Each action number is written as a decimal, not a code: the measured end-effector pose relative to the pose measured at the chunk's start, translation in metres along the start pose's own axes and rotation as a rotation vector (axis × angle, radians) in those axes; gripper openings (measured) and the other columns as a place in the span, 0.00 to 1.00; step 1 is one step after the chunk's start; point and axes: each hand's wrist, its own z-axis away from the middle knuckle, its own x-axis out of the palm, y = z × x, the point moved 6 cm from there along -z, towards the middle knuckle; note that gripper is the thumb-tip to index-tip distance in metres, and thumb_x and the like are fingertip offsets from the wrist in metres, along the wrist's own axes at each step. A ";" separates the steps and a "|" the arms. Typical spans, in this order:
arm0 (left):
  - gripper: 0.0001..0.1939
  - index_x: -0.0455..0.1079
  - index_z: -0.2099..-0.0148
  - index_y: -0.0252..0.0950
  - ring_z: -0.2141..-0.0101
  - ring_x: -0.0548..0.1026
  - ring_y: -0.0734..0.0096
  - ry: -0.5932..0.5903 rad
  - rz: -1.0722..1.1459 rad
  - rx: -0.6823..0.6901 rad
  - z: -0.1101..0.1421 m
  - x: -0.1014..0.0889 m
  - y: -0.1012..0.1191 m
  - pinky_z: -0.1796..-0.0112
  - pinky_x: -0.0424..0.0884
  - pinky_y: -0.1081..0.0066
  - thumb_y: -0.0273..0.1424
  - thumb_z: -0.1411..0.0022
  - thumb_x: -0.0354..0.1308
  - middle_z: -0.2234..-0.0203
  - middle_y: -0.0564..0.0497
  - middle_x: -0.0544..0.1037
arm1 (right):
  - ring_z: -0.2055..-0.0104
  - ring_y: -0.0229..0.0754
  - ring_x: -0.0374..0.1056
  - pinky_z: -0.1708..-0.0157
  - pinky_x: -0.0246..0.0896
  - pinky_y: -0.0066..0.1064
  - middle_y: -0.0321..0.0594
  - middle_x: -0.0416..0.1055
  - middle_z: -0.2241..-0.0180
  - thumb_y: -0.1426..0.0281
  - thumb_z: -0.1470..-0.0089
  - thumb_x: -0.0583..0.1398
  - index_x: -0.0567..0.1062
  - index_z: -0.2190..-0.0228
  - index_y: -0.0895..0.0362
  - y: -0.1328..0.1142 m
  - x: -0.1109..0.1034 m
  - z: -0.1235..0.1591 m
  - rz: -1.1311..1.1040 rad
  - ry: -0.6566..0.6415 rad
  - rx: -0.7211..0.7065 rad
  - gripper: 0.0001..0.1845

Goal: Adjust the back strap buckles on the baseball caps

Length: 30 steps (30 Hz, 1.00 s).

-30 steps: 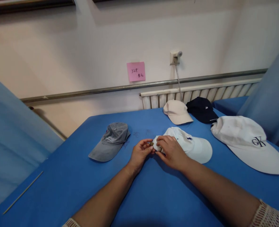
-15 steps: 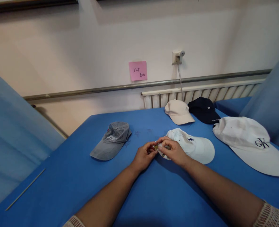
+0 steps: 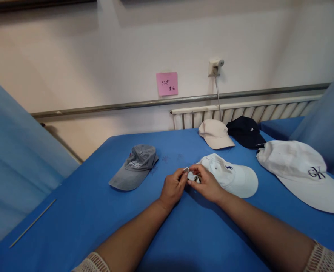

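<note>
A white baseball cap with a small dark logo lies on the blue table cover, its brim pointing right. Its white back strap with a metal buckle reaches left between my hands. My left hand pinches the strap's end at the metal piece, fingers closed. Close beside it, my right hand grips the strap nearer the cap, thumb below and fingers above. Part of the strap and buckle is hidden behind my fingers.
A grey cap lies to the left. Behind are a cream cap and a navy cap; a large white cap sits at the right. A thin stick lies front left. Blue curtains hang at both sides.
My fingers have shifted on the strap; the metal piece at its end now shows at my left fingertips. The view has drifted slightly, and the other caps stay put.
</note>
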 end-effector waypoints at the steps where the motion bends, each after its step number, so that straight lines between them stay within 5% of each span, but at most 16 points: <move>1: 0.13 0.75 0.62 0.38 0.72 0.71 0.70 0.014 0.012 -0.011 0.001 0.000 -0.001 0.67 0.64 0.73 0.40 0.36 0.54 0.73 0.52 0.77 | 0.58 0.43 0.68 0.56 0.65 0.39 0.40 0.70 0.59 0.68 0.51 0.63 0.68 0.56 0.54 -0.002 0.000 0.000 0.031 -0.003 -0.005 0.19; 9: 0.18 0.65 0.68 0.37 0.81 0.72 0.71 0.150 0.355 -0.277 -0.003 0.000 -0.020 0.76 0.67 0.73 0.48 0.39 0.54 0.81 0.55 0.73 | 0.62 0.42 0.68 0.62 0.64 0.35 0.38 0.71 0.63 0.67 0.49 0.62 0.66 0.60 0.53 -0.013 0.003 0.005 0.161 0.005 -0.003 0.14; 15: 0.17 0.74 0.63 0.35 0.62 0.76 0.65 -0.006 0.370 -0.169 -0.002 0.000 -0.007 0.58 0.71 0.68 0.44 0.40 0.56 0.66 0.47 0.79 | 0.68 0.42 0.67 0.68 0.61 0.32 0.37 0.70 0.67 0.66 0.49 0.62 0.66 0.62 0.54 -0.013 -0.005 0.004 0.244 0.062 -0.016 0.13; 18: 0.18 0.73 0.64 0.33 0.67 0.76 0.67 0.017 0.570 -0.313 0.000 0.004 -0.017 0.63 0.71 0.69 0.45 0.45 0.62 0.69 0.47 0.78 | 0.67 0.42 0.66 0.67 0.60 0.32 0.38 0.69 0.68 0.72 0.47 0.57 0.66 0.64 0.54 -0.022 -0.007 0.003 0.305 0.057 -0.155 0.06; 21: 0.20 0.70 0.64 0.33 0.72 0.75 0.71 0.051 0.726 -0.424 0.000 0.008 -0.024 0.68 0.69 0.73 0.40 0.54 0.70 0.72 0.50 0.77 | 0.66 0.43 0.66 0.65 0.60 0.33 0.39 0.69 0.67 0.72 0.48 0.58 0.66 0.62 0.55 -0.026 -0.002 0.005 0.369 0.002 -0.202 0.10; 30: 0.19 0.72 0.63 0.32 0.73 0.74 0.74 0.121 0.772 -0.527 0.011 0.013 -0.017 0.68 0.67 0.74 0.31 0.58 0.73 0.75 0.51 0.78 | 0.67 0.48 0.64 0.66 0.53 0.37 0.45 0.69 0.69 0.77 0.46 0.54 0.67 0.66 0.57 -0.036 0.002 0.008 0.778 0.052 -0.260 0.05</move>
